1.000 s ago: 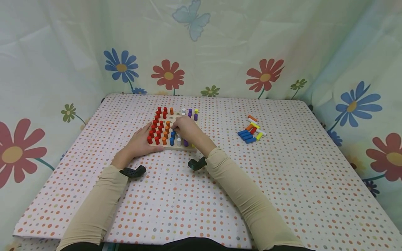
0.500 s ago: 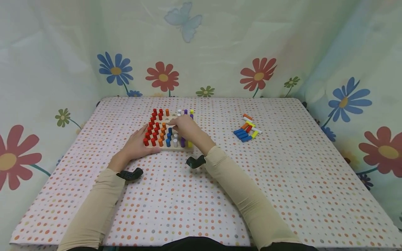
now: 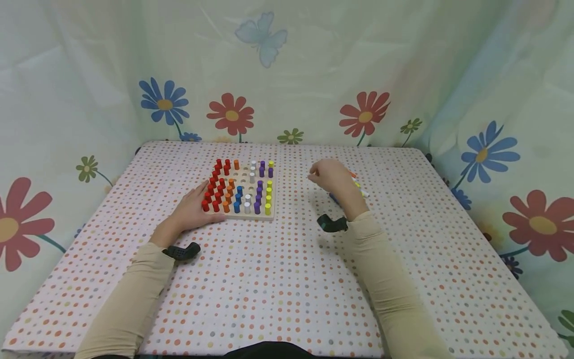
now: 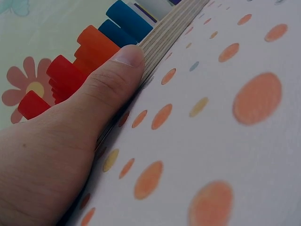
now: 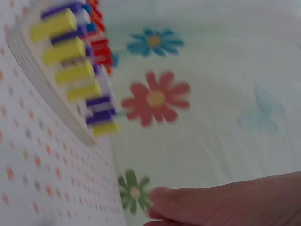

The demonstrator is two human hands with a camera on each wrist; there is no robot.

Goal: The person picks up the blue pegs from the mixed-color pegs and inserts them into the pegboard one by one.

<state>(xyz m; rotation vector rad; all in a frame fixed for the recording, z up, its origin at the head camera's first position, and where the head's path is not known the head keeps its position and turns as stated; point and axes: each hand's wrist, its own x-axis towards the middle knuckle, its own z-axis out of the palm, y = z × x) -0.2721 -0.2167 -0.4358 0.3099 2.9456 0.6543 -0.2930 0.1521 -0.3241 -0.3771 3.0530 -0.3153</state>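
A wooden pegboard (image 3: pixel 251 217) carries columns of red, orange, blue, white, purple and yellow pegs. My left hand (image 3: pixel 193 207) holds its near left corner. The thumb (image 4: pixel 113 70) lies along the board's layered front edge, below orange and blue pegs; the other fingers are against the left side. To the right of the board, my right hand (image 3: pixel 334 177) hangs above the table with loosely bent fingers, and no peg shows in it. It partly covers a pile of loose pegs (image 3: pixel 364 192). In the right wrist view, the right hand (image 5: pixel 225 202) is apart from the board's yellow pegs (image 5: pixel 75 73).
A dotted cloth covers the table (image 3: pixel 278 289). Behind and beside it hangs a curtain (image 3: pixel 305 60) printed with flowers and a butterfly. Dark wrist devices (image 3: pixel 332 223) are worn below both hands. Bare holes show in the middle of the board.
My right hand has left the board and moved right to the loose pegs, uncovering the board's white, purple and yellow pegs. The left hand has stayed at the corner.
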